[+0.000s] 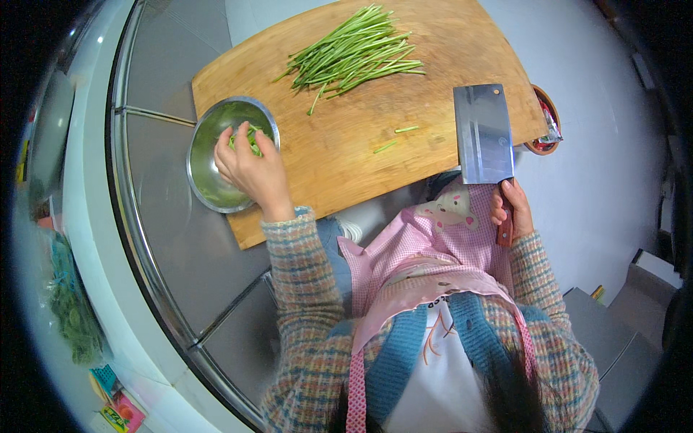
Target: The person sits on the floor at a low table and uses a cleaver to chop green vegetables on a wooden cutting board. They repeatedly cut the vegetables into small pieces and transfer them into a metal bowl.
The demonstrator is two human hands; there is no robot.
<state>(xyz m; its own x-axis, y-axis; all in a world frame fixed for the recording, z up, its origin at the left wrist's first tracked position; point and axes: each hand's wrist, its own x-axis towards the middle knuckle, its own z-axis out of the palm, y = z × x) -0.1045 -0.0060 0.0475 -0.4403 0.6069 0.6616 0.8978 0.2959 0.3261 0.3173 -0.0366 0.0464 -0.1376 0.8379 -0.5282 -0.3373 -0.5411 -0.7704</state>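
My left hand (252, 165) is over a steel mixing bowl (214, 178), its fingers spread and bent above cut green stalks (253, 142) inside; whether it touches them is hard to tell. The bowl rests at the left edge of a wooden cutting board (335, 157). In my right hand (517, 208) is the wooden handle of a cleaver (484, 135). Its broad blade points away from me and overlaps the board's right front edge in view. A pile of long green stalks (357, 54) lies at the board's far side, and short cut pieces (385, 146) lie near the middle.
Beyond the board's right edge stands a round brown container (551, 116) with packets inside. Grey cabinet panels with metal trim (157, 238) run along the left below a pale counter (89, 216). On the counter lies a plastic bag of greens (76, 303). Grey boxes (601, 325) stand at lower right.
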